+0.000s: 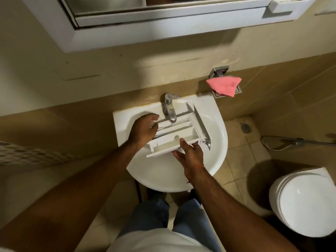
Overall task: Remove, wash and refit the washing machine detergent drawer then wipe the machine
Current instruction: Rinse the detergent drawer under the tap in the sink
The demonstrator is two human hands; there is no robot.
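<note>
The white detergent drawer (pixel 179 132) is lying across the white sink (pixel 221 142), tilted, its far right end reaching under the chrome tap (pixel 171 109). The left hand (pixel 143 130) is gripping the drawer's left end, fingers curled over its far edge. The right hand (pixel 190 154) is supporting the drawer's near edge from the near side, thumb on the rim and fingers spread fairly straight beneath it, so this grip is staying wide. A pink cloth (pixel 224 85) is sitting in the metal soap holder (pixel 238 90) on the wall, far right of the sink. A white toilet (pixel 303 202) is standing on the floor at the near right.
</note>
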